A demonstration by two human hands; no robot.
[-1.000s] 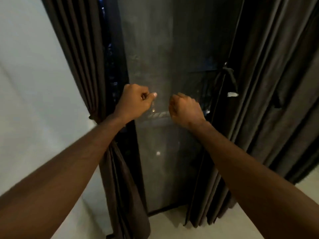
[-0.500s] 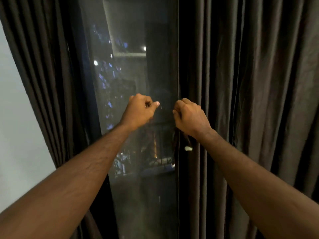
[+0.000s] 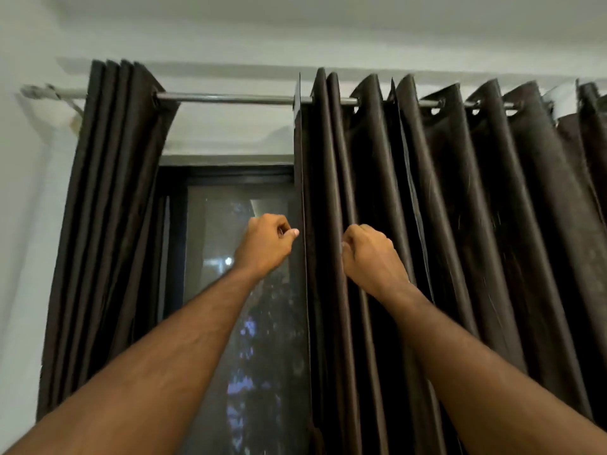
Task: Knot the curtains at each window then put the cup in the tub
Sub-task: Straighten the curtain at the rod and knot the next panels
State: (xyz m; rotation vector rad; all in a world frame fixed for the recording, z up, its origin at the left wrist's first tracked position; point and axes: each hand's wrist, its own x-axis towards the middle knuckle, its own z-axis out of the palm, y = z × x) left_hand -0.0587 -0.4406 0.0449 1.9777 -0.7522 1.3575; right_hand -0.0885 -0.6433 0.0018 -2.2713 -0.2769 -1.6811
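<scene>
Head view. Your left hand (image 3: 267, 242) is raised in front of the window glass (image 3: 236, 257), fingers curled into a fist, thumb tip laid against the forefinger. It sits just beside the leading edge of the right curtain (image 3: 460, 241); whether the thumb pinches that edge cannot be told, as the fabric is dark and the contact point is small. Your right hand (image 3: 371, 254) is also curled, knuckles toward the camera, pressed into the front folds of the same curtain. Its fingertips are hidden on the far side, so a grasp on the fabric cannot be confirmed.

The left curtain (image 3: 108, 224) hangs bunched against the wall (image 3: 23, 224), well apart from both hands. Both curtains hang from the rod (image 3: 230, 99), whose right end is cut off by the frame. The lower hems and any knot are out of frame. The cup and the tub do not appear in this view.

Open room lies between the two curtains, across the glass and the bare stretch of rod. The right curtain fills the frame to its right edge.
</scene>
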